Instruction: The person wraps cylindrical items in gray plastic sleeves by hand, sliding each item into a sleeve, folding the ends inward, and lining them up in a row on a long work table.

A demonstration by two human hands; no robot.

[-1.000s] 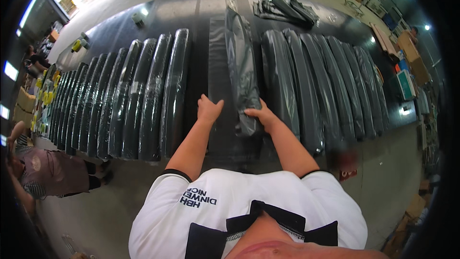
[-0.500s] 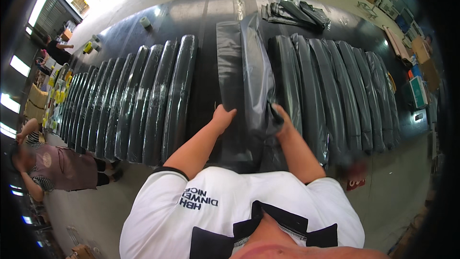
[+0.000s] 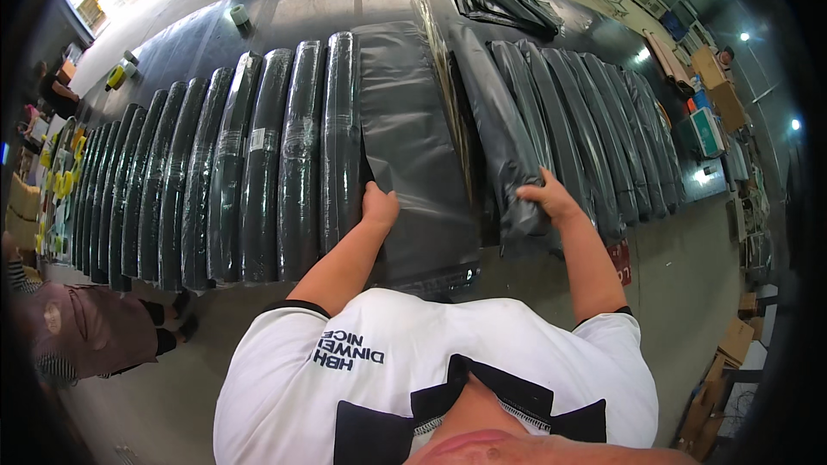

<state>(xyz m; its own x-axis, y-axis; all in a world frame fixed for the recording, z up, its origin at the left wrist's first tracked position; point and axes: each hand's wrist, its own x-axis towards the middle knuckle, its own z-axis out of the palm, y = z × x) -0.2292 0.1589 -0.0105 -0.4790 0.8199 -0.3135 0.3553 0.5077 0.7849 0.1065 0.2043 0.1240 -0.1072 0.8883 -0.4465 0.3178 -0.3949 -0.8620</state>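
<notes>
A wide dark grey plastic sheet or bag [image 3: 409,120] lies spread flat on the table in front of me. My left hand [image 3: 379,205] is closed on its left edge, beside the nearest clear-wrapped dark roll [image 3: 342,138]. My right hand [image 3: 551,196] grips the near end of a long roll in loose dark grey plastic [image 3: 500,120], thumb across the top. That roll slants beside a row of similar loosely covered rolls [image 3: 564,120]. What lies inside the plastic is hidden.
Several clear-wrapped dark rolls [image 3: 224,146] line the table's left side. Folded dark plastic [image 3: 508,10] lies at the far side, and a tape roll [image 3: 239,15] stands far left. Another person in an apron [image 3: 95,327] is at lower left. A teal-and-white box [image 3: 706,133] sits far right.
The roll under my right hand has moved right, against the right row. My hands have spread apart. The grey plastic now lies open and wide between them. My view has shifted.
</notes>
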